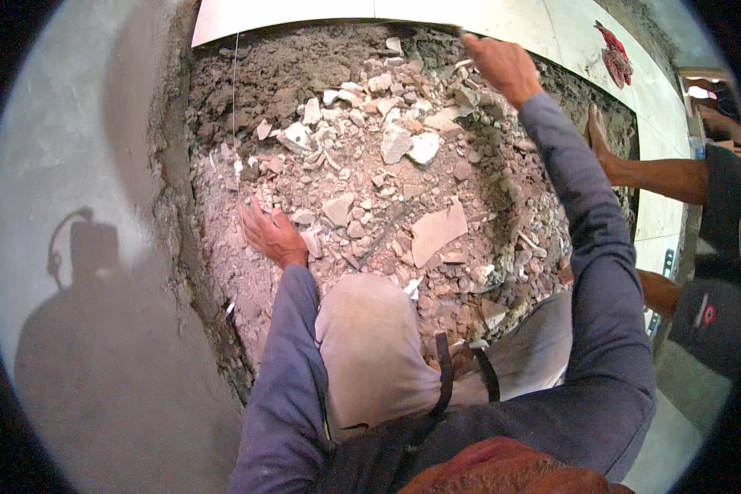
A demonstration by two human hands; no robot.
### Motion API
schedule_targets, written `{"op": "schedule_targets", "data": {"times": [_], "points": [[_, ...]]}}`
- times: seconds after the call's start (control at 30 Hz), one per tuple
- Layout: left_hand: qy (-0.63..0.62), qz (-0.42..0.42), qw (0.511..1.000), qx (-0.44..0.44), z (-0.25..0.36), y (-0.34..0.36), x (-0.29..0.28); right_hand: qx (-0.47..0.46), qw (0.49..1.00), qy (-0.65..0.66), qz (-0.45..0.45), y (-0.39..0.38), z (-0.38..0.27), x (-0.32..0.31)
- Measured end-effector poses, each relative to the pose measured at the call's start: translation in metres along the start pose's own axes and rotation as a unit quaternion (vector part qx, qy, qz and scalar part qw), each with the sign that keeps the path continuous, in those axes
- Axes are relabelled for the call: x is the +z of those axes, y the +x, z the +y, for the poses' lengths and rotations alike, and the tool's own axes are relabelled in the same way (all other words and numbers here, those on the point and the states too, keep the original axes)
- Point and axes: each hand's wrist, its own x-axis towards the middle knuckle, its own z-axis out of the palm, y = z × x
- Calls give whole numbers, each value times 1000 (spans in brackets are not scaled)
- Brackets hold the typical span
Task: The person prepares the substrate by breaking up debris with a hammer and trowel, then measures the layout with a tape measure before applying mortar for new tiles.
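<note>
We see that the bed of broken rubble (370, 177) is the largest thing, and it spreads in the middle of the scene, in front of the person and below both hands. At the left stands a grey wall (74, 148), which carries a shadow. Pale floor tiles (469, 12) border the rubble at the far side and at the right. In the near part we notice light trousers (370, 329), with the knees bent. The right sleeve (589, 206) reaches long toward the far side; the left sleeve (284, 354) is stretched less. From the right, a co-worker's bare limb (663, 177) enters. The right hand (506, 70) is close to the far tile edge with its fingers curled; we cannot tell whether it grasps something. The left hand (273, 237) has released everything: it lies flat, fingers spread, upon the rubble at the left. Between the sleeves rests a flat tile piece (438, 232). On the tiles, far right, lies a red cloth (616, 59).
</note>
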Motion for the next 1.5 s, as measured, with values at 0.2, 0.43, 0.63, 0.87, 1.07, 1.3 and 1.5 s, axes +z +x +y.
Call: {"op": "schedule_targets", "data": {"times": [0.2, 0.43, 0.63, 0.87, 1.07, 1.3, 1.5], "points": [[6, 6, 1000, 3, -8, -4, -3, -86, 988, -119, -41, -65, 96, -11], [1, 15, 1000, 3, -6, 0, 0, -84, 982, -171, -16, -36, 72, -72], [15, 22, 1000, 2, -13, 0, 0, -76, 990, -117, -13, 53, -36, -61], [-5, 27, 1000, -6, 1, 3, -2, 61, 979, -127, -145, -121, 168, 7], [1, 45, 999, 24, -4, 2, -7, 59, 982, -91, -156, -119, 167, -17], [-11, 29, 999, 10, 2, 5, 0, 35, 995, 10, -89, -2, 23, 34], [-23, 36, 999, 26, -3, 2, -11, -17, 990, 29, -136, -60, 31, 1]]}}
